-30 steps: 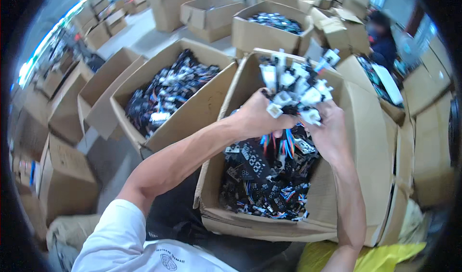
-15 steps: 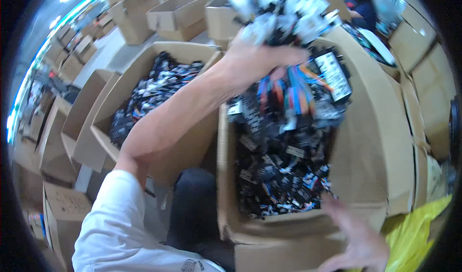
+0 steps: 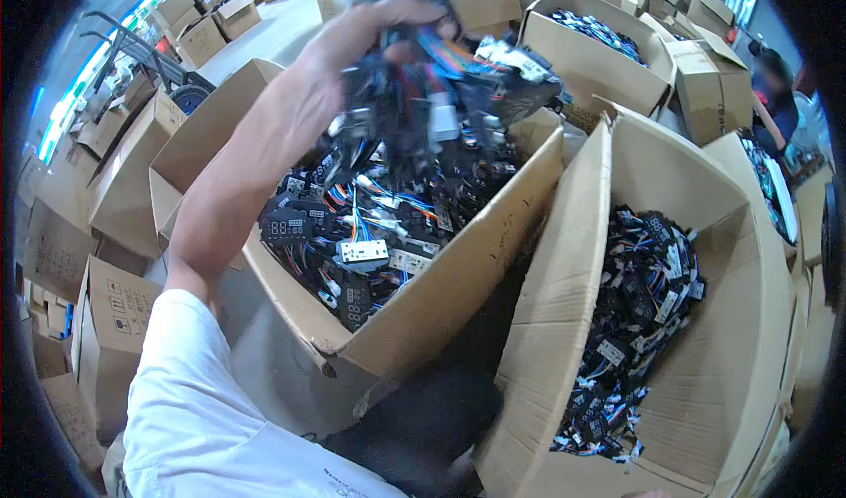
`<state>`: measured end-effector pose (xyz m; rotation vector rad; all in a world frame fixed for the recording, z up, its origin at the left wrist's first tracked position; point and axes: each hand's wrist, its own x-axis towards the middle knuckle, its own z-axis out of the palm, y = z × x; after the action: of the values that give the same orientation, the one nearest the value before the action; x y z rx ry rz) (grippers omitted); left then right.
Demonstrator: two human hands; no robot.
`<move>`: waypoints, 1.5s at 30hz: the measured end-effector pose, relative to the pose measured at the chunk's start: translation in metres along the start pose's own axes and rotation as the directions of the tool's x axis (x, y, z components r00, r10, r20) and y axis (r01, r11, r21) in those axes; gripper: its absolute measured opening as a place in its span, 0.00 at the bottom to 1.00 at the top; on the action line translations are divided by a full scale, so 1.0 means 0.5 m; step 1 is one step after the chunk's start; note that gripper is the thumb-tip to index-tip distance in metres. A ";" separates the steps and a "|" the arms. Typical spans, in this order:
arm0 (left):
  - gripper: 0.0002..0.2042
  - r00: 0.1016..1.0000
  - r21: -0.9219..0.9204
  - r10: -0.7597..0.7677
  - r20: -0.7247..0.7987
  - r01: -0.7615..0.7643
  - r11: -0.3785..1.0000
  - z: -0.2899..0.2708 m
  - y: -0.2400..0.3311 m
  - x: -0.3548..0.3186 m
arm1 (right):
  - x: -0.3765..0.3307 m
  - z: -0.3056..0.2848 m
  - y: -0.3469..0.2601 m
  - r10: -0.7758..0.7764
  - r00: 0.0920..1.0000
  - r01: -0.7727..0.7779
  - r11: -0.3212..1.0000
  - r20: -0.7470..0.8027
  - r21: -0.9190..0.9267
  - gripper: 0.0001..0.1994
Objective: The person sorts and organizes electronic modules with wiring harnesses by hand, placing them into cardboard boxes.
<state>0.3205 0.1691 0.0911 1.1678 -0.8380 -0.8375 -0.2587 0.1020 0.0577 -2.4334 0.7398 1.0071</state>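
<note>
I see the left hand point(image 3: 352, 40) shut around a big bunch of wires and boards point(image 3: 414, 101), up over the left box point(image 3: 445, 308). I think bits could drop if the fingers slip, or wires could tear if they snag. The bunch is blurry, its white top cut off. Maybe a sliver of right hand point(image 3: 649, 494) shows; I can't tell its shape.

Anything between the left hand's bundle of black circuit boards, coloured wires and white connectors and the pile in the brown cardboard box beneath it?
Nothing visible: the left hand holds the bundle above the pile of wired boards, and the box is open on top. The bundle hides part of the pile.
</note>
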 end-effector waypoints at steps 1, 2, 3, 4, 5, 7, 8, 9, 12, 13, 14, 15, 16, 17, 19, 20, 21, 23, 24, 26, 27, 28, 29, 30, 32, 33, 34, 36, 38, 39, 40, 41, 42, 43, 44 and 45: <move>0.08 0.984 -0.109 -0.065 0.165 0.084 0.990 -0.069 -0.006 -0.003 | 0.012 -0.002 0.002 -0.012 1.000 0.012 1.000 0.001 -0.009 0.10; 0.10 0.973 -0.106 -0.075 -0.217 0.053 0.993 -0.046 -0.043 -0.025 | 0.022 0.004 0.006 0.010 1.000 -0.009 0.999 0.026 -0.031 0.09; 0.11 0.988 -0.187 0.056 -0.143 -0.082 0.979 -0.073 -0.075 -0.051 | 0.026 0.009 0.008 0.020 0.999 -0.017 0.998 0.044 -0.055 0.08; 0.11 0.953 -0.338 -0.175 -0.247 0.085 0.937 -0.059 -0.102 -0.061 | 0.028 0.008 0.008 0.010 0.999 -0.007 0.998 0.049 -0.056 0.08; 0.11 0.954 -0.296 -0.157 -0.255 0.078 0.952 -0.155 -0.184 -0.067 | 0.030 0.006 0.006 0.005 0.996 0.003 0.996 0.088 -0.091 0.08; 0.12 0.758 -0.226 -0.448 -0.474 0.387 0.894 -0.175 -0.303 -0.139 | 0.040 0.002 0.010 0.006 0.990 0.009 0.994 0.140 -0.108 0.08; 0.11 0.766 -0.308 -0.554 -0.326 0.469 0.828 -0.205 -0.354 -0.182 | 0.041 -0.010 0.000 0.012 0.989 0.002 0.996 0.146 -0.094 0.08; 0.14 0.688 -0.406 -0.640 -0.341 0.506 0.761 -0.190 -0.390 -0.219 | 0.044 -0.018 -0.002 0.027 0.988 -0.014 0.996 0.153 -0.086 0.08; 0.14 0.713 -0.165 -0.630 -0.306 0.612 0.773 -0.212 -0.426 -0.255 | 0.036 -0.024 0.006 -0.033 0.991 0.038 0.999 0.127 -0.035 0.07; 0.12 0.714 -0.262 -0.649 -0.263 0.595 0.760 -0.139 -0.380 -0.240 | 0.026 -0.020 0.009 -0.009 0.989 0.013 1.000 0.148 -0.028 0.07; 0.14 0.731 -0.260 -0.635 -0.252 0.581 0.772 -0.139 -0.389 -0.227 | 0.032 -0.023 0.010 -0.022 0.985 0.032 0.998 0.169 -0.060 0.09; 0.14 0.701 -0.224 -0.626 -0.340 0.587 0.778 -0.141 -0.391 -0.232 | 0.039 -0.027 0.012 -0.030 0.981 0.048 0.995 0.193 -0.089 0.10; 0.14 0.670 -0.187 -0.622 -0.405 0.606 0.773 -0.134 -0.389 -0.233 | 0.050 -0.040 0.011 0.010 0.980 0.005 0.997 0.199 -0.077 0.10; 0.18 0.771 0.042 -0.523 -0.365 0.574 0.817 -0.118 -0.372 -0.245 | 0.055 -0.060 0.008 -0.068 0.960 0.085 0.995 0.273 -0.051 0.12; 0.21 0.734 -0.338 -0.634 -0.243 0.548 0.765 -0.116 -0.341 -0.272 | 0.100 -0.096 0.015 -0.245 0.883 0.256 0.966 0.400 0.028 0.16; 0.22 0.622 -0.257 -0.626 -0.471 0.582 0.772 -0.142 -0.347 -0.282 | 0.149 -0.087 0.029 -0.187 0.690 0.265 0.964 0.699 -0.004 0.37; 0.22 0.624 -0.207 -0.601 -0.500 0.588 0.782 -0.151 -0.363 -0.289 | 0.150 -0.060 0.075 -0.400 0.743 0.339 0.916 0.537 0.213 0.33; 0.25 0.614 -0.123 -0.546 -0.569 0.594 0.795 -0.189 -0.406 -0.298 | 0.178 -0.093 0.094 -0.344 0.798 0.193 0.923 0.494 0.332 0.29; 0.27 0.641 -0.035 -0.456 -0.617 0.557 0.830 -0.195 -0.419 -0.301 | 0.214 -0.081 0.137 -0.425 0.830 0.266 0.870 0.360 0.414 0.26; 0.32 0.612 0.100 -0.373 -0.697 0.598 0.795 -0.218 -0.450 -0.298 | 0.265 -0.106 0.176 -0.299 0.939 0.270 0.946 0.168 0.178 0.19; 0.35 0.642 0.129 -0.369 -0.672 0.593 0.795 -0.232 -0.443 -0.318 | 0.305 -0.107 0.203 -0.326 0.945 0.326 0.945 -0.010 -0.038 0.17; 0.29 0.602 0.130 -0.309 -0.736 0.575 0.808 -0.194 -0.432 -0.324 | 0.346 -0.104 0.234 -0.270 0.960 0.270 0.963 -0.073 -0.014 0.15; 0.25 0.542 0.174 -0.370 -0.755 0.708 0.684 -0.221 -0.409 -0.342 | 0.401 -0.100 0.260 -0.283 0.944 0.302 0.948 -0.166 0.100 0.13; 0.22 0.459 0.195 -0.414 -0.786 0.820 0.538 -0.254 -0.379 -0.373 | 0.450 -0.113 0.258 -0.302 0.931 0.338 0.925 -0.203 0.175 0.13; 0.21 0.445 0.152 -0.440 -0.780 0.817 0.556 -0.184 -0.352 -0.379 | 0.548 -0.114 0.255 -0.280 0.931 0.319 0.936 -0.235 0.148 0.15; 0.21 0.466 0.172 -0.364 -0.807 0.774 0.609 -0.174 -0.372 -0.382 | 0.614 -0.100 0.257 -0.320 0.900 0.327 0.945 -0.295 -0.027 0.16; 0.19 0.476 0.221 -0.419 -0.773 0.822 0.525 -0.113 -0.357 -0.351 | 0.668 -0.057 0.284 -0.339 0.871 0.289 0.939 -0.356 -0.188 0.17; 0.17 0.513 0.134 -0.429 -0.744 0.743 0.656 -0.150 -0.361 -0.383 | 0.825 0.002 0.272 -0.130 0.873 0.211 0.970 -0.469 0.125 0.23; 0.10 0.464 0.001 -0.450 -0.763 0.697 0.717 -0.109 -0.334 -0.377 | 0.985 0.090 0.276 0.122 0.824 0.123 0.915 -0.554 0.385 0.28; 0.10 0.494 -0.008 -0.489 -0.719 0.697 0.717 -0.082 -0.339 -0.354 | 1.043 0.146 0.391 0.157 0.811 0.078 0.926 -0.564 0.370 0.28; 0.09 0.508 -0.021 -0.515 -0.690 0.698 0.716 -0.081 -0.336 -0.350 | 1.098 0.202 0.430 0.402 0.778 0.049 0.728 -0.483 0.684 0.31; 0.12 0.479 0.075 -0.462 -0.747 0.750 0.657 -0.126 -0.325 -0.398 | 1.155 0.202 0.316 0.363 0.818 0.109 0.664 -0.446 0.740 0.30; 0.12 0.518 0.065 -0.486 -0.704 0.729 0.682 -0.135 -0.338 -0.378 | 1.144 0.218 0.394 0.450 0.777 0.182 0.508 -0.440 0.842 0.28; 0.13 0.583 0.097 -0.470 -0.663 0.689 0.718 -0.141 -0.373 -0.347 | 1.119 0.226 0.516 0.432 0.729 0.270 0.533 -0.531 0.802 0.26; 0.15 0.583 0.149 -0.429 -0.690 0.695 0.704 -0.140 -0.381 -0.339 | 1.115 0.234 0.493 0.349 0.736 0.379 0.498 -0.580 0.780 0.24; 0.19 0.545 0.231 -0.322 -0.774 0.716 0.659 -0.152 -0.377 -0.350 | 1.059 0.218 0.532 0.375 0.736 0.353 0.498 -0.564 0.792 0.24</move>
<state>0.2880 0.3217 -0.1270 2.1536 -0.0191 -0.5730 -0.1596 -0.2132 -0.4459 -1.7257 1.1338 -0.3987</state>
